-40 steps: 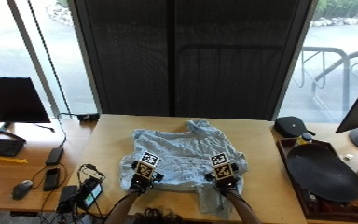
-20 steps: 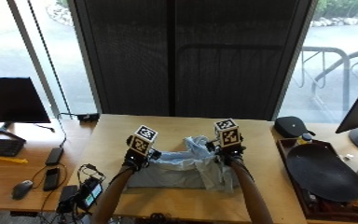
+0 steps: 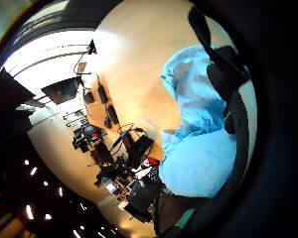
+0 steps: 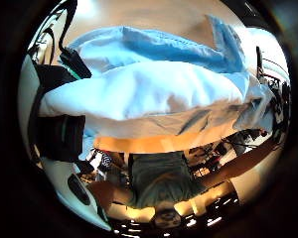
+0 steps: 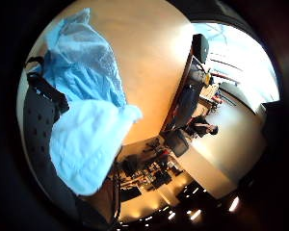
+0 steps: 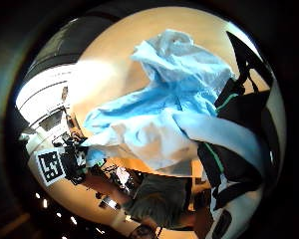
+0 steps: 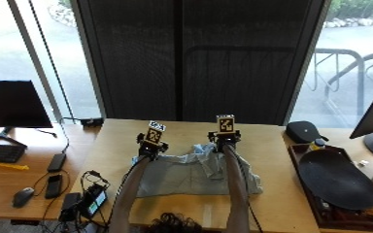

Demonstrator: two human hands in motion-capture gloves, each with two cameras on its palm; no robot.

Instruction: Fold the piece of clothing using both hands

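A light blue garment (image 7: 180, 179) lies on the wooden table (image 7: 174, 128), its near part doubled over toward the far side. My left hand (image 7: 149, 149) holds the cloth at the garment's far left, and my right hand (image 7: 223, 141) holds it at the far right, where the cloth bunches up. In the palm views the pale cloth (image 4: 154, 94) (image 6: 159, 124) runs between gloved fingers (image 6: 234, 149). The little finger side views show cloth (image 3: 198, 163) (image 5: 82, 144) hanging by each palm over the bare table.
A black oval case (image 7: 335, 184) sits on a tray at the right, with a small black pouch (image 7: 303, 131) behind it. Left of the table are a monitor (image 7: 12, 104), a mouse (image 7: 23, 196), a phone (image 7: 54, 184) and cables (image 7: 89, 201).
Both hands have gone from the garment's near hem to the far side of the table, carrying the cloth up and over itself.
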